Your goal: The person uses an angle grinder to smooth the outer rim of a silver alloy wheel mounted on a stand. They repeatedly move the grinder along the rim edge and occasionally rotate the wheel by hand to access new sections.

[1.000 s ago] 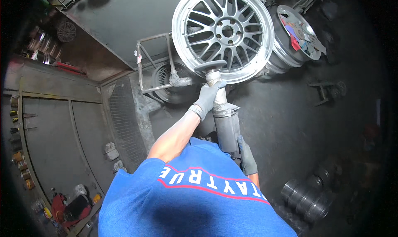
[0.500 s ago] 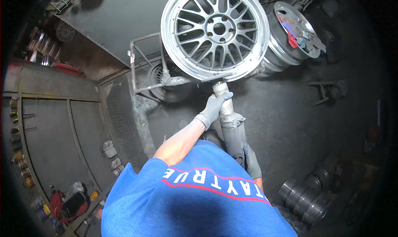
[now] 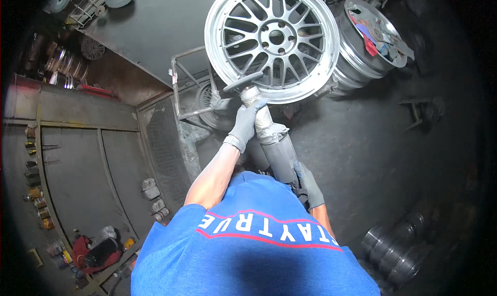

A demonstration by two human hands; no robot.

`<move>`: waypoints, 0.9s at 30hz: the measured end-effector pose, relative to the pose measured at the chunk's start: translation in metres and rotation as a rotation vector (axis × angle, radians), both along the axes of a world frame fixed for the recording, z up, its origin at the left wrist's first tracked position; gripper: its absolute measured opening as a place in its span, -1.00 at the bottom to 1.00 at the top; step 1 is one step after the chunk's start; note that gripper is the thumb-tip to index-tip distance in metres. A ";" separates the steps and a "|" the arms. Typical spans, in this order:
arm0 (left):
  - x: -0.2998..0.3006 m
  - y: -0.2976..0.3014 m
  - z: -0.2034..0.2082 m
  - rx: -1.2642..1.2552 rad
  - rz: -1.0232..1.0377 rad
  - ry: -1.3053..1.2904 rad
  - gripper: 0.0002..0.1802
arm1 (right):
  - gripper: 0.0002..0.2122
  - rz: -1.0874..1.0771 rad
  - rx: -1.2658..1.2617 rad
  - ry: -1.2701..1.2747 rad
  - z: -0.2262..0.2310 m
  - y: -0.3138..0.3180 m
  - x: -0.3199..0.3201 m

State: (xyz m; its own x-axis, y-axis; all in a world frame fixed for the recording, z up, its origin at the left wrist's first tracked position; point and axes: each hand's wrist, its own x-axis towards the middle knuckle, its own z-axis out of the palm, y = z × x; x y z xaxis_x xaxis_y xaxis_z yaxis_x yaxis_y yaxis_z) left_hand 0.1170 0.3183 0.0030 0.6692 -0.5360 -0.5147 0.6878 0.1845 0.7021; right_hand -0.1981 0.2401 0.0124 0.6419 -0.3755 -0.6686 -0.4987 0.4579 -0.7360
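Note:
An angle grinder (image 3: 279, 153) with a grey body and a tape-wrapped neck points up and slightly left. My left hand (image 3: 244, 124), in a grey glove, is closed around its wrapped neck. Further back, my gloved right hand (image 3: 310, 186) grips the rear of the body, its fingers partly hidden. At the tool's tip a dark disc (image 3: 243, 82) is tilted across the lower left edge of a silver multi-spoke wheel rim (image 3: 270, 29). I cannot tell whether disc and rim touch. The rim's front faces me, with a bright polished outer lip.
A metal tube frame (image 3: 177, 96) stands left of the rim, with another wheel (image 3: 207, 104) behind it. To the right, stacked rims (image 3: 357, 63) carry rags and scraps (image 3: 375, 34). More rims (image 3: 388, 254) lie at lower right. Shelving (image 3: 67, 124) runs along the left.
The grinder's head has swung left and tilted, with both hands still on it. Its disc has moved from the rim's bottom edge to the lower left. The whole view has shifted slightly.

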 end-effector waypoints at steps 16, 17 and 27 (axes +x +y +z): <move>-0.102 -0.072 -0.042 -0.075 -0.270 0.195 -0.63 | -0.37 -0.183 -0.029 0.084 -0.010 -0.030 -0.122; -0.100 -0.071 -0.040 -0.076 -0.262 0.183 -0.62 | -0.37 -0.197 0.000 0.089 -0.014 -0.028 -0.122; -0.046 -0.008 -0.016 0.011 -0.094 0.079 -0.49 | -0.40 -0.199 0.198 0.084 -0.007 0.003 -0.055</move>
State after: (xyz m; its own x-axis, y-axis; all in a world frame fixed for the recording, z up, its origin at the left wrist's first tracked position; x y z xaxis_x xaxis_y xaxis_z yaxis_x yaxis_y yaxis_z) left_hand 0.0705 0.3104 -0.0129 0.5733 -0.5884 -0.5701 0.7552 0.1097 0.6462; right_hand -0.2536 0.2427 0.0056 0.5083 -0.3457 -0.7887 -0.4399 0.6831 -0.5830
